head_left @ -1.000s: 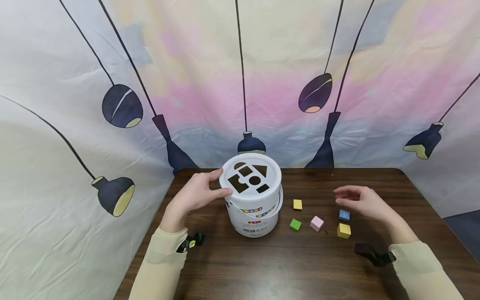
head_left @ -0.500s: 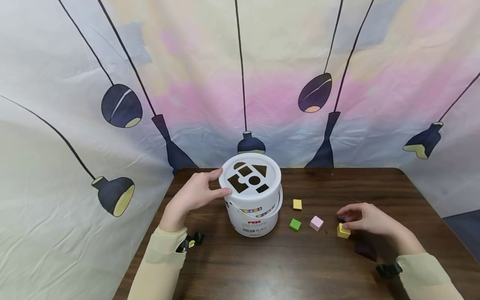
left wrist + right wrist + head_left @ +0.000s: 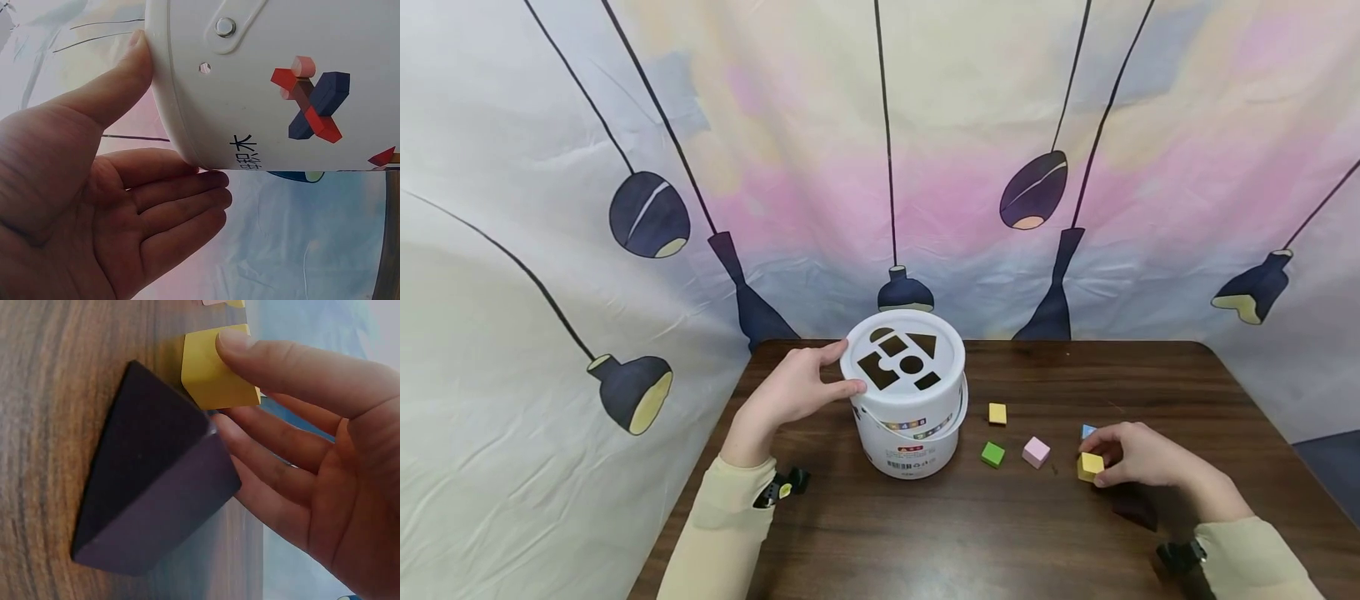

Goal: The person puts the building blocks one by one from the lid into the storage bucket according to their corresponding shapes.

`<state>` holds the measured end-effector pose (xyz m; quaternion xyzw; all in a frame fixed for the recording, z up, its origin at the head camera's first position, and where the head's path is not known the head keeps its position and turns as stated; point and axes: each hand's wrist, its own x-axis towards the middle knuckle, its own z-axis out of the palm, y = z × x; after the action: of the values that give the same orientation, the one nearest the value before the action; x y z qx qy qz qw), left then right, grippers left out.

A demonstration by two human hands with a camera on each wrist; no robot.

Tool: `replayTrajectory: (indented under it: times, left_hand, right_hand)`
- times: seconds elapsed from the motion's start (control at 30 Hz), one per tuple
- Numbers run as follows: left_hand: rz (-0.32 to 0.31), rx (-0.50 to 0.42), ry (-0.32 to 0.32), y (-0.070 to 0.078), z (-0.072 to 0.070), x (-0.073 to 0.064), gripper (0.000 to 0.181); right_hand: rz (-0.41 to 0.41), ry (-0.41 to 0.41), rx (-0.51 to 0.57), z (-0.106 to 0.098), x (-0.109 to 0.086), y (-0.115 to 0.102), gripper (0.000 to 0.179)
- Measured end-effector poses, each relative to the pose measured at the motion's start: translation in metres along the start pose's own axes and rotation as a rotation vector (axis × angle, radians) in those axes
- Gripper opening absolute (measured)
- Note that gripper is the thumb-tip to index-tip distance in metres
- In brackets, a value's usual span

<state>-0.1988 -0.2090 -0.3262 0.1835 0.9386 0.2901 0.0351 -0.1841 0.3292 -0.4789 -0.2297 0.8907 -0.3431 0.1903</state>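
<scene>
In the head view my right hand [image 3: 1146,457] pinches a yellow block [image 3: 1090,467] between thumb and forefinger. The right wrist view shows the thumb on one face of that block, with a forefinger behind it. Close by that hand lies a dark purple wedge-shaped block [image 3: 150,469]. Partly hidden behind the fingers is a blue block [image 3: 1087,431]. My left hand [image 3: 793,387] rests against the rim of a white lidded bucket [image 3: 910,425], thumb and forefinger spread along the edge. In the left wrist view its other fingers stretch out loosely.
The bucket's lid [image 3: 951,350] has several shaped holes, and its handle [image 3: 962,408] hangs down in front. Right of the bucket lie a flat yellow block [image 3: 997,414], a green block [image 3: 992,454] and a pink block [image 3: 1036,452] on the brown table [image 3: 955,542]. A patterned cloth hangs behind.
My right hand has come down from above the blue block, toward me, and now pinches the yellow block. The left hand has stayed at the bucket's rim.
</scene>
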Motion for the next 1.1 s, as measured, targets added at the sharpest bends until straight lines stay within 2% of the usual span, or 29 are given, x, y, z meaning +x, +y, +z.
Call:
replayTrajectory:
  times: [0.5,0.83,1.1]
  left_hand:
    - [0.005,-0.008,0.004,0.001,-0.002,0.001,0.087]
    - [0.000,-0.019,-0.005,0.001,0.000,0.002,0.087]
    - [0.001,-0.018,0.003,0.001,0.001,-0.001,0.087]
  right_hand:
    - [0.006,0.038,-0.064,-0.003,0.000,-0.004,0.035]
    - [-0.061,0.060,-0.054,-0.011,-0.001,-0.012,0.033]
    - [-0.103,0.072,-0.058,-0.022,0.005,-0.025,0.033]
